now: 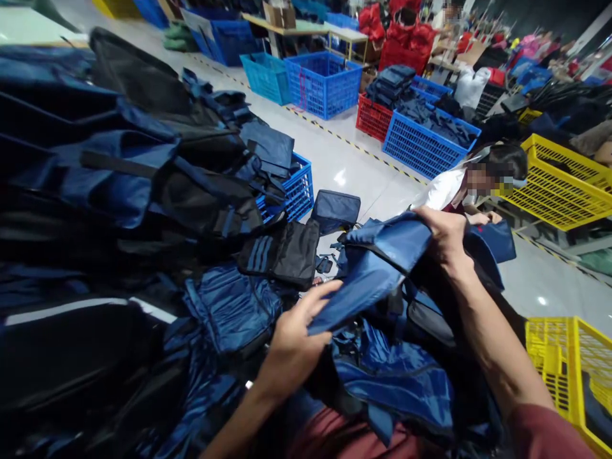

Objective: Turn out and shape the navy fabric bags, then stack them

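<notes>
Between my two hands a blue fabric bag piece (377, 268) with black edging is held up, slanting from lower left to upper right. My left hand (299, 331) grips its lower left end, thumb below and fingers above. At the upper right end, my right hand (444, 239) is closed round the cloth; its fingertips are partly hidden. Beneath hangs or lies more crumpled blue fabric (396, 382) over my lap. Left of my hands is a black bag panel (282, 252) with blue stripes, above a folded blue bag piece (234, 306).
A large heap of dark bags (119, 166) fills the left side. A co-worker (492, 172) sits close on the right, handling blue cloth (492, 242). Yellow crates (564, 185) stand at right; a blue crate (325, 83) and others line the taped floor (354, 150) behind.
</notes>
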`<state>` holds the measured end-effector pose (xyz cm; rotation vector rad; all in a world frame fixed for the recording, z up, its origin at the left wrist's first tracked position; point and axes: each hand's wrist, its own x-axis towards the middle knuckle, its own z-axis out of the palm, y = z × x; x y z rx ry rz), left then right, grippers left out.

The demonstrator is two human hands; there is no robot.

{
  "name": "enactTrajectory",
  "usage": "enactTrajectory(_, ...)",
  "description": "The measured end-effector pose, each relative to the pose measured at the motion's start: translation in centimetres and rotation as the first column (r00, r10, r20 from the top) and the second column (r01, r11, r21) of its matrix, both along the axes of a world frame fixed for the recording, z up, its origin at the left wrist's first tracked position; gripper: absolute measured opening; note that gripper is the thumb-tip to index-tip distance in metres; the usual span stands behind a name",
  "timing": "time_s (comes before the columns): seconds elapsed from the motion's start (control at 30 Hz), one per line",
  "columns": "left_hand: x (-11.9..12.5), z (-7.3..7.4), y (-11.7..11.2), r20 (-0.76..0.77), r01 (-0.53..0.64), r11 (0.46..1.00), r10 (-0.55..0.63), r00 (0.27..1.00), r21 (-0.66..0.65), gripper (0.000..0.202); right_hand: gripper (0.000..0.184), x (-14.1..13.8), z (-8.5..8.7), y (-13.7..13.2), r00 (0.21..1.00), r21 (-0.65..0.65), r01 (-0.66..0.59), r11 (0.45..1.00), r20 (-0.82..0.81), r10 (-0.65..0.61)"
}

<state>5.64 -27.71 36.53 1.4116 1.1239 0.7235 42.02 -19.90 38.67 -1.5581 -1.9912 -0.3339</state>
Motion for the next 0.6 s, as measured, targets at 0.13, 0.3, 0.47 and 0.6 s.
enactTrajectory(0.13,-1.9,-0.6,6.4,0.105,-0.097,0.978,0.118,0.987,-0.185,0.085,0.021,-1.4,-1.4,5.4,0.995,-0.311,-0.099,0.945,-0.037,0.092)
enactTrajectory(0.3,-2.2,-5.2,11.7,0.018,-0.323,0.945,0.324,0.946,-0.051,0.074,0.043,-1.7,-6.1,10.1,0.980,-0.567,-0.194,0.801,-0.144,0.135)
enactTrajectory(0.47,-1.5,-11.4,14.8,-0.079,-0.455,0.852,0.488,0.869,0.257,0.047,0.064,-3.7,-15.0,14.0,0.893,-0.602,-0.318,0.732,-0.451,0.018)
enactTrajectory(0.6,-0.5,-17.2,18.2,-0.192,-0.393,0.870,0.458,0.868,0.299,0.054,0.057,-5.7,-23.1,14.5,0.810,-0.628,-0.233,0.743,-0.548,-0.209)
